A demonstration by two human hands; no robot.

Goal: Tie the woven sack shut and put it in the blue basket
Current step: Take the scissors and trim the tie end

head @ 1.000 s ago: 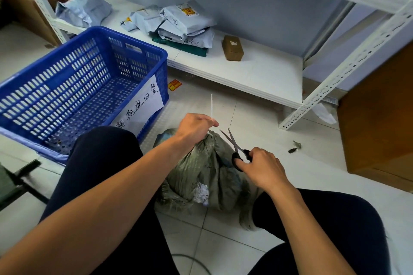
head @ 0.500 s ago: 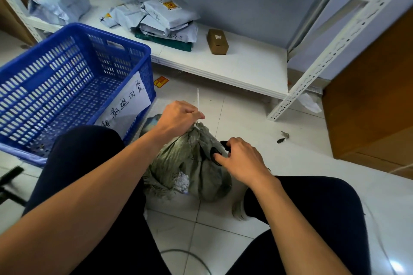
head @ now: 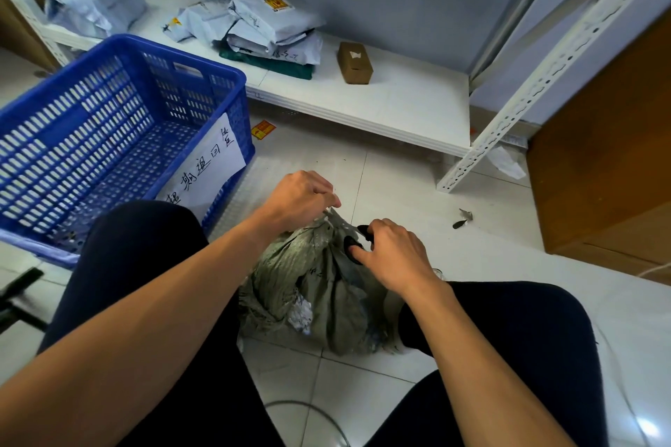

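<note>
Centrally in the head view (the only view supplied), the woven sack (head: 319, 287) sits on the tiled floor between the seated person's knees. Its grey-green cloth is bunched into a puckered neck at the top.

Left hand (head: 301, 198): fingers curled, pinching that gathered neck from above.

Right hand (head: 394, 258): closed round the black handles of the scissors (head: 350, 245), which lie against the sack's upper shoulder. The blades are hidden behind hand and cloth. Whether a tie binds the neck is too small to tell.

Blue basket (head: 181, 54): to the left, just beside the left knee and near the sack, open-topped, with a handwritten paper label (head: 207, 167) on its near wall.

Behind, a low white shelf (head: 399, 109) carries grey parcels (head: 268, 29) and a small cardboard box (head: 354, 62).

Handling, as a judgement: the sack looks soft and slack, folds deeply, and is probably light to middling in weight. Woven plastic tends to be slippery and to fray at cut edges. The gathered neck is the natural hold, with a second hand under the belly if it sags. The scissors would need setting down first, to free the right hand for the lift into the basket.
</note>
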